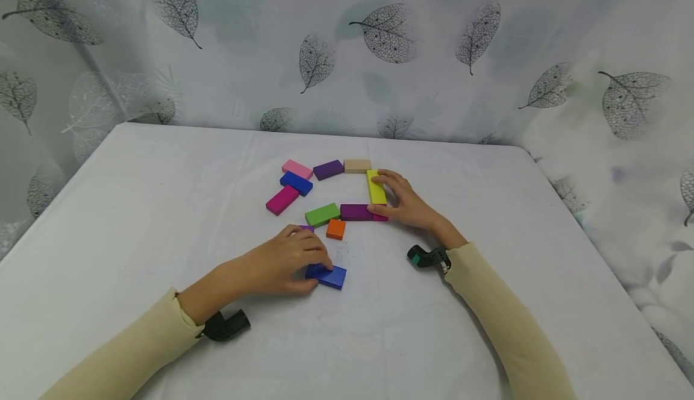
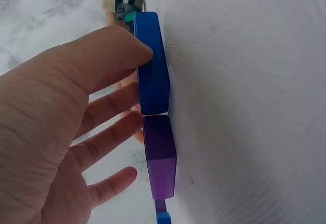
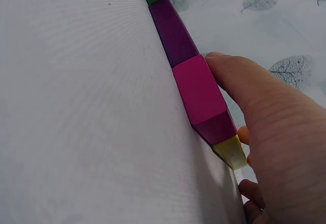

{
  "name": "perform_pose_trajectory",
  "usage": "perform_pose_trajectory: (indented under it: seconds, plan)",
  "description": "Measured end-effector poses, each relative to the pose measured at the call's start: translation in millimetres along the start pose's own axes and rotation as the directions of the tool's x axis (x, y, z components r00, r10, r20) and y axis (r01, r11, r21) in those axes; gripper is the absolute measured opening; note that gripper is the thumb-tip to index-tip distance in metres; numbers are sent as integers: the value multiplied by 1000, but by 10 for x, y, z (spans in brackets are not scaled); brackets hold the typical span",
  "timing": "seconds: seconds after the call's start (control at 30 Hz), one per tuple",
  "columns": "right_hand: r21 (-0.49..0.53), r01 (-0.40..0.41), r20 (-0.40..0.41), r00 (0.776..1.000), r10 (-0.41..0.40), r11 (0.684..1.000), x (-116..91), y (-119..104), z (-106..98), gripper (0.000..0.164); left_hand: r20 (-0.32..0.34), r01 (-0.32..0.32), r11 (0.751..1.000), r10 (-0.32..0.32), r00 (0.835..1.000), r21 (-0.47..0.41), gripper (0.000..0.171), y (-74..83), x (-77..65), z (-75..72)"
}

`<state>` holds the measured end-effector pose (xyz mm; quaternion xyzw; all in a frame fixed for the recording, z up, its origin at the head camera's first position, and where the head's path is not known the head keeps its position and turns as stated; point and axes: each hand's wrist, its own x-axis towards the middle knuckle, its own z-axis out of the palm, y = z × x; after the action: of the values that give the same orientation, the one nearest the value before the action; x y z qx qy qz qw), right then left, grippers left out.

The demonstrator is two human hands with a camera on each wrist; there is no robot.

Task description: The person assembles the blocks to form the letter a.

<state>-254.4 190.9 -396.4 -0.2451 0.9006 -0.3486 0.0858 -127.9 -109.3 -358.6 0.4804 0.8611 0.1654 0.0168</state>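
In the head view the left hand (image 1: 290,261) holds a blue block (image 1: 332,276) near the middle of the table. Its thumb lies on the block's near side in the left wrist view, fingers beyond. A purple block (image 2: 161,158) stands end to end with that blue block, partly hidden by the hand in the head view. The right hand (image 1: 403,201) spans a yellow block (image 1: 376,190), fingers bent over its far end. The right thumb touches a magenta block (image 3: 201,89) at the yellow block's near end. A dark purple block (image 1: 355,212) adjoins the magenta one.
A green block (image 1: 322,214) and an orange block (image 1: 335,229) lie between the hands. Farther back are a beige block (image 1: 357,165), another purple block (image 1: 328,170), a pink block (image 1: 297,169), a second blue block (image 1: 296,183) and another magenta block (image 1: 282,200). A white cloth covers the table (image 1: 162,207).
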Motion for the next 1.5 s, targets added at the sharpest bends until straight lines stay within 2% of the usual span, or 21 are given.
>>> perform_pose_trajectory:
  seconds: [0.17,0.37,0.57,0.73,0.87,1.03,1.3,1.4,1.5]
  plan:
    - [1,-5,-3,1000,5,1000,-14,12,2,67,-26,-12,1000,12,1000,8,23,-23,2,7]
    - [-2,7,1,1000,-7,1000,-4,18,-6,67,-143,-35,999,36,989,15,22,-83,-27,-63]
    - [-9,9,10,1000,-9,1000,6,26,-22,68,-210,15,999,-4,978,49,24,-191,-59,-175]
    - [-10,9,13,1000,-8,1000,12,22,-31,68,-247,55,998,-45,968,34,25,-315,-105,-278]
    - [-12,13,6,1000,-13,1000,1,33,-32,67,-233,122,992,-127,964,-34,24,-466,-116,-289]
    - [-1,6,11,1000,-6,1000,-9,38,-16,67,-199,224,968,-243,949,-114,24,-671,-127,-265]
    - [-21,-1,14,1000,1,1000,7,43,-10,68,-146,277,951,-296,944,-135,28,-894,-139,-253]
    - [-9,-2,8,1000,2,1000,-8,41,-25,68,-118,291,942,-312,943,-168,35,-938,-128,-240]
    - [-12,-3,7,1000,4,1000,-2,44,-6,68,-87,301,940,-317,944,-162,42,-983,-146,-213]
